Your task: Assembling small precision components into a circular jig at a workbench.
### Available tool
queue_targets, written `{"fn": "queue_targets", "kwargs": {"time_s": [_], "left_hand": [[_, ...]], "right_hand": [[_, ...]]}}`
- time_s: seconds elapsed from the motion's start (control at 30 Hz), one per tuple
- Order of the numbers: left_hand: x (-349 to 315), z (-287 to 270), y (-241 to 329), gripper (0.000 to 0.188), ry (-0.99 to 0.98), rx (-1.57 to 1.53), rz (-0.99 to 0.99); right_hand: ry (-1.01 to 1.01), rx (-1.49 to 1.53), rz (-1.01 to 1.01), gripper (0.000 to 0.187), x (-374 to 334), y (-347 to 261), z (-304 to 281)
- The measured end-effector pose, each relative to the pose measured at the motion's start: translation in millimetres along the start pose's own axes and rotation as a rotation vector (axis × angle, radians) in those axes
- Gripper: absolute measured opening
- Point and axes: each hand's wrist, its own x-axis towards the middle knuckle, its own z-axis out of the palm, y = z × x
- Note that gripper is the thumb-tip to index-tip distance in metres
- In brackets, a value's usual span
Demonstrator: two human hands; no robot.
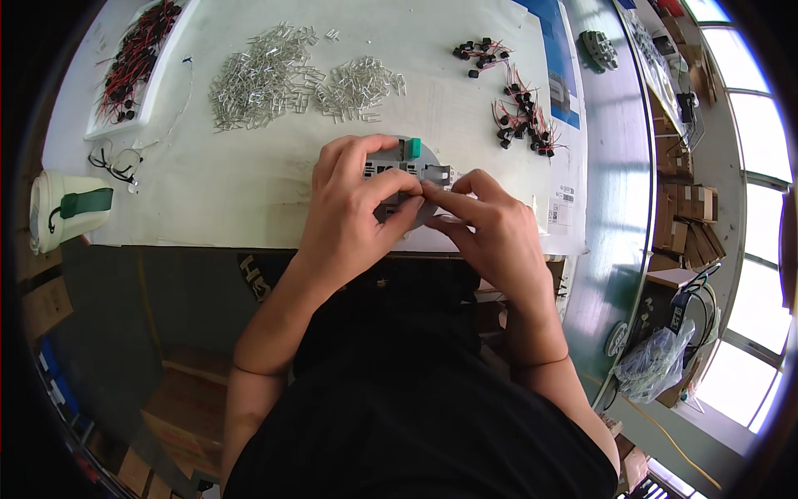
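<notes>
A round grey fixture [429, 158] with dark slots and small metal parts lies near the table's front edge, partly covered by my hands. A green block [413, 149] stands at its far side. My left hand [353, 195] reaches over the left part, thumb and index finger pinched together at the middle. From the right, my right hand [492, 218] brings its index fingertip to the same spot, with the thumb bent below it. My fingertips meet there, and whatever sits between them is too small or too hidden to name.
Two heaps of small U-shaped metal pieces [264, 79] lie behind the fixture. Black round parts with red wires [522, 112] are scattered at the far right. More wired parts fill a white tray [158, 79] at far left. A whitish tub [51, 190] with a green handle stands at the left edge.
</notes>
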Motion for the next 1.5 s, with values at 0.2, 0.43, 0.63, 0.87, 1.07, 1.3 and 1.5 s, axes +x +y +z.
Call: {"fn": "queue_targets", "kwargs": {"time_s": [0.2, 0.43, 0.63, 0.87, 1.07, 1.3, 1.5], "left_hand": [[0.4, 2.2, 5.2, 0.018, 0.003, -0.016, -0.054], [-1.0, 2.0, 3.9, 0.017, 0.000, -0.041, -0.098], [3.6, 4.2, 7.5, 0.052, 0.020, -0.005, -0.058], [15.7, -15.5, 30.3, 0.099, -0.186, 0.132, 0.004], [28.0, -15.4, 29.2, 0.102, -0.029, -0.055, 0.164], [-1.2, -3.6, 0.8, 0.106, 0.008, -0.059, 0.177], [-3.9, -28.5, 1.6, 0.107, -0.152, -0.149, 0.015]], "right_hand": [[0.371, 0.928, 0.234, 0.039, 13.7, 1.3, 4.1], [0.447, 0.938, -0.071, 0.058, 38.3, -3.3, 39.0], [0.427, 0.718, -0.199, 0.055, 44.7, -5.3, 44.8], [0.419, 1.487, -0.053, 0.055, 33.9, -2.0, -10.2], [0.317, 0.958, 0.154, 0.053, 21.2, 10.7, -40.8], [0.125, 0.570, 0.144, 0.048, 22.4, 25.2, -21.8], [-0.079, 0.260, 0.093, 0.035, 25.3, 15.2, -18.4]]}}
